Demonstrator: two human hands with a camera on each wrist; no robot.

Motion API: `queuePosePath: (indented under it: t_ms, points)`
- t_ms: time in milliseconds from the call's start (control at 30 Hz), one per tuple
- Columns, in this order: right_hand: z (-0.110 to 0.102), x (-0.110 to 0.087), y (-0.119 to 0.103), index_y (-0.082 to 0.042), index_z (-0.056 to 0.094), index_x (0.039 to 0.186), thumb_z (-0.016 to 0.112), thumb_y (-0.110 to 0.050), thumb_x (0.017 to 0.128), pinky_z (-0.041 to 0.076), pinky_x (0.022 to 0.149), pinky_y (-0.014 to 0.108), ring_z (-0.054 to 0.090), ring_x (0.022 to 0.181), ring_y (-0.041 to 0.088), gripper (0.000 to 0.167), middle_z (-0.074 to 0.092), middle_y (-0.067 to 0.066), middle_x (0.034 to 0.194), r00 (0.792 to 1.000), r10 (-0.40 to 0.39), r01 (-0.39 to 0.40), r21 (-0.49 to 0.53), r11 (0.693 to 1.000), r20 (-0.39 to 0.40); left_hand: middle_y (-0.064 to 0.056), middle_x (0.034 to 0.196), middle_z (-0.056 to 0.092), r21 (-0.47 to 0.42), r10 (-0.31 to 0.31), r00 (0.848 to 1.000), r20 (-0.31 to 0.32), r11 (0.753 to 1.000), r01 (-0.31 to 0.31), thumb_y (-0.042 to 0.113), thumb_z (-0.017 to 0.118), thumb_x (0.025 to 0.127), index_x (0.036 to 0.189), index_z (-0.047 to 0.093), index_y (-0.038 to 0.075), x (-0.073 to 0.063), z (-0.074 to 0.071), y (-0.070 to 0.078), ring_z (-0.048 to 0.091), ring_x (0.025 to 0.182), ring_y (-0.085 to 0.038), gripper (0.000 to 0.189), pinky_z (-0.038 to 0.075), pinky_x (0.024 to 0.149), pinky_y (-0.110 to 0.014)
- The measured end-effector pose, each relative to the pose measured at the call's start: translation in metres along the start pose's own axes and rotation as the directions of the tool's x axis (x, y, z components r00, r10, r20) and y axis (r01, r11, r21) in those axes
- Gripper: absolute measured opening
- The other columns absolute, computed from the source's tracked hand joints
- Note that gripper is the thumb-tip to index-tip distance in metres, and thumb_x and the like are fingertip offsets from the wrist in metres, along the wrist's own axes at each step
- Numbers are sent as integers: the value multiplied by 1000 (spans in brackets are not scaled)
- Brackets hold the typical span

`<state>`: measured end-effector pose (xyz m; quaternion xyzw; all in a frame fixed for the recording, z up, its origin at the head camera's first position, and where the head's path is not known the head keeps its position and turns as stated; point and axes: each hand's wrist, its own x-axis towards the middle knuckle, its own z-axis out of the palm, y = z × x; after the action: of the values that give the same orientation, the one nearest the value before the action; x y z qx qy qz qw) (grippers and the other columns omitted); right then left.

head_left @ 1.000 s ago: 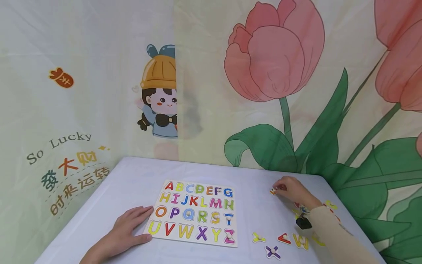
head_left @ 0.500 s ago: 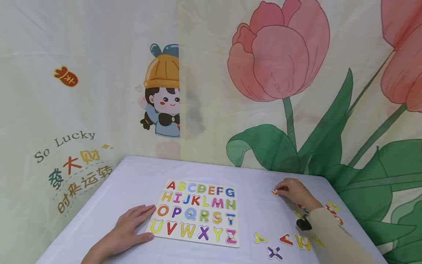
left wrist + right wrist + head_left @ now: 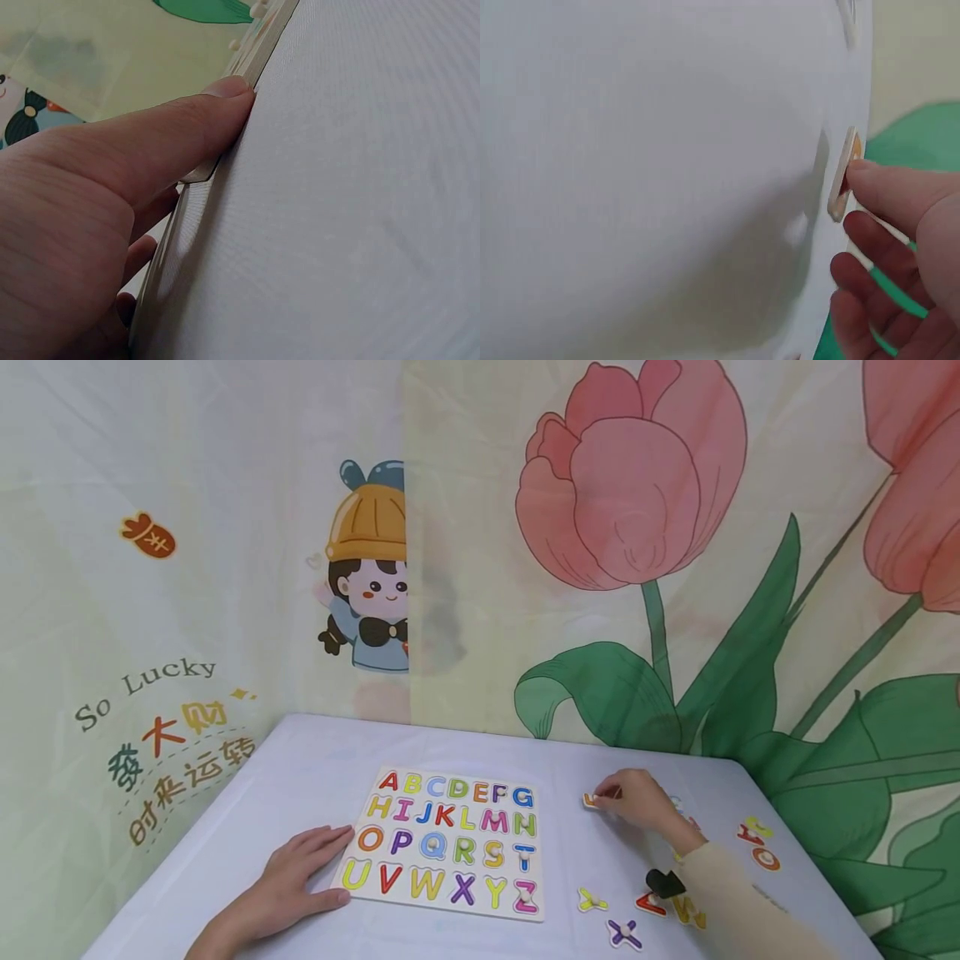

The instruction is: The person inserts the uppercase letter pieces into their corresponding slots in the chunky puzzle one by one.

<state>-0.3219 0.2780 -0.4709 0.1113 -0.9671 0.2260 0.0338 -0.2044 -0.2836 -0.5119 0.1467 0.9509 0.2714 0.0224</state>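
My right hand (image 3: 637,797) pinches an orange wooden letter piece (image 3: 590,800) between thumb and fingers, right of the alphabet board; its letter is partly covered. In the right wrist view that letter piece (image 3: 843,176) is tilted just above the white tabletop, with the other fingers loosely bent. The alphabet puzzle board (image 3: 442,906) lies flat, with rows from A to Z; knobbed pieces sit in some spots, such as G, T and Z. My left hand (image 3: 288,881) rests at the board's left edge, fingers extended. In the left wrist view its thumb (image 3: 202,120) touches the board's edge.
Loose letters lie to the right: a yellow Y (image 3: 592,900), a purple X (image 3: 624,933), a red V (image 3: 651,904), a yellow W (image 3: 688,910) and an orange O (image 3: 766,858). My right sleeve (image 3: 742,893) hides others. A printed curtain (image 3: 465,527) stands behind the table.
My right hand has moved left toward the board with the orange letter piece in its grip. The left hand stays at the board's edge.
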Motion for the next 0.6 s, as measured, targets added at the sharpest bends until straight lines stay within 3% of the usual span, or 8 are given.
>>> queuePosePath:
  t_ms: [267, 600]
  points:
    - [15, -1, -26, -14, 82, 90, 88, -15, 87, 51, 66, 29, 57, 74, 14, 7, 70, -5, 82, 999, 32, -32, 7, 999, -21, -6, 164, 48, 0, -15, 1000, 9, 1000, 15, 70, 79, 81, 159, 52, 19, 0, 1, 0, 33, 152, -41, 97, 25, 115, -72]
    - [22, 0, -26, -14, 82, 92, 87, -15, 89, 52, 69, 29, 57, 76, 13, 7, 69, -6, 84, 1000, 19, -19, 4, 1000, 4, -4, 163, 48, 3, 5, 1000, -8, 1000, -5, 69, 79, 82, 159, 53, 20, -1, 3, -3, 34, 152, -40, 94, 27, 114, -71]
